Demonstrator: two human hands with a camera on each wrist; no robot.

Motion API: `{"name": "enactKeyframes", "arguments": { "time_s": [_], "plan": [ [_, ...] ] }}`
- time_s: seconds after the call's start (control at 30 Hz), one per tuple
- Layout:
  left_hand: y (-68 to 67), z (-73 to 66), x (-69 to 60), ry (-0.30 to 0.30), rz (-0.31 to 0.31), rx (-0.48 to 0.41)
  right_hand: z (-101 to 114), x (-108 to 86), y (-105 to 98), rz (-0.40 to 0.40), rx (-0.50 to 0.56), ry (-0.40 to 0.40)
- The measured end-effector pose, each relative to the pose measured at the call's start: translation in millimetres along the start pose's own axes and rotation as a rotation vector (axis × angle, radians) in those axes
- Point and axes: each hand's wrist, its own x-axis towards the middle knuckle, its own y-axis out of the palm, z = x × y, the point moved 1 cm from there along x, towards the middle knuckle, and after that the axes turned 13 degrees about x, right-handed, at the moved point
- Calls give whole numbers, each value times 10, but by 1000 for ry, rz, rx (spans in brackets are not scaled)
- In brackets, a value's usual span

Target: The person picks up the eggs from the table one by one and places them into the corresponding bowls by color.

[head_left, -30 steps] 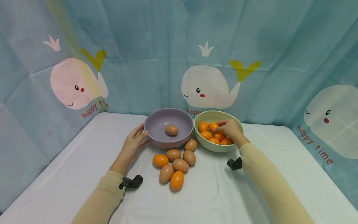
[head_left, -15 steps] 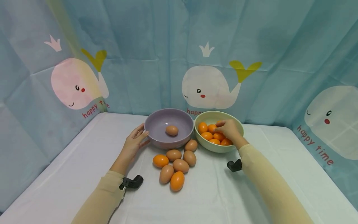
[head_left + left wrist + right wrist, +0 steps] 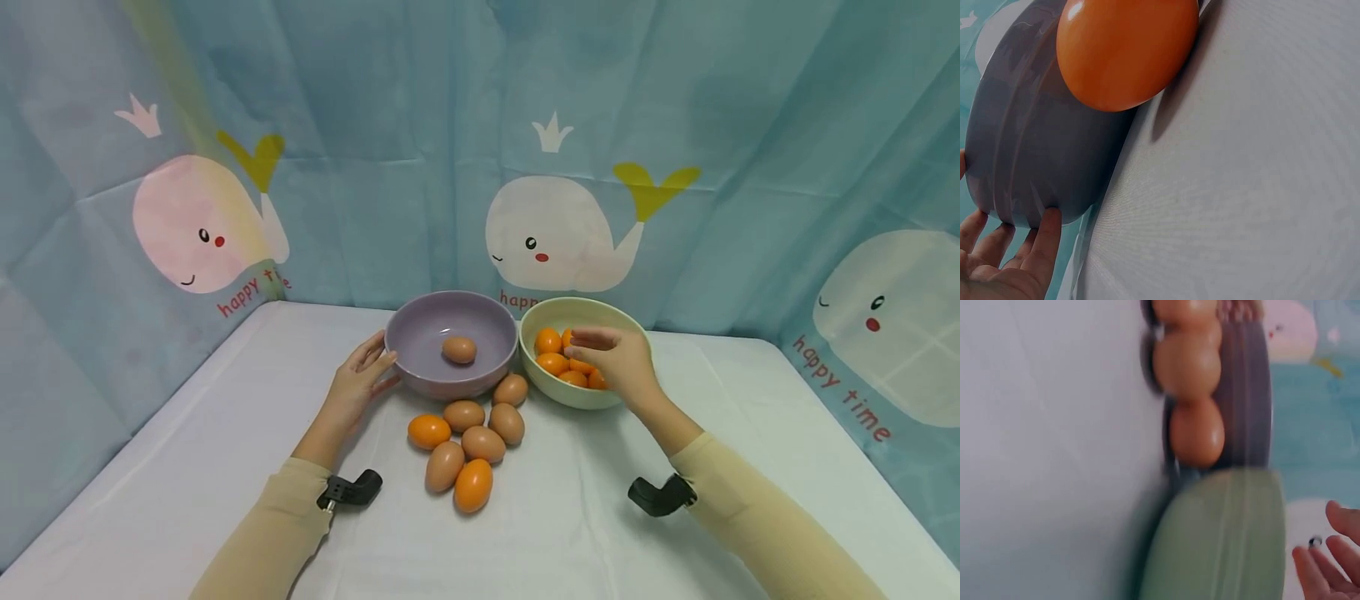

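Observation:
In the head view my left hand (image 3: 354, 390) rests its fingertips on the left side of the purple bowl (image 3: 420, 377), which holds one brown egg (image 3: 459, 350). The left wrist view shows those fingers (image 3: 1047, 250) spread against the bowl's outer wall (image 3: 1054, 150). My right hand (image 3: 618, 360) is over the right part of the green bowl (image 3: 555, 394), fingers extended, nothing visible in it. Several orange eggs (image 3: 552, 364) lie in that bowl, some hidden by the hand. In the right wrist view the right hand (image 3: 1335, 562) is beside the green bowl's rim.
In front of the bowls several brown eggs (image 3: 483, 444) lie on the white table (image 3: 555, 533) with two orange ones, one at the left (image 3: 429, 432) and one nearest the front (image 3: 473, 486). A blue curtain (image 3: 390, 208) with whale prints hangs behind.
My right hand has let go of an orange egg in the green bowl and drawn back a little toward the right and front. The left hand stays at the purple bowl.

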Motion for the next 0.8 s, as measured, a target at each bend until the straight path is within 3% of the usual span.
{"name": "enactKeyframes", "arguments": {
  "time_s": [0.13, 0.4, 0.8],
  "plan": [
    [-9, -9, -16, 2, -1, -6, 57, -183, 94, 23, 76, -13],
    [-4, 0, -20, 2, -14, 12, 48, -441, 241, 99, 110, 3],
    [2, -9, 2, 1, -3, 8, -93, -572, 408, 144, 105, 72]
  ]
}}
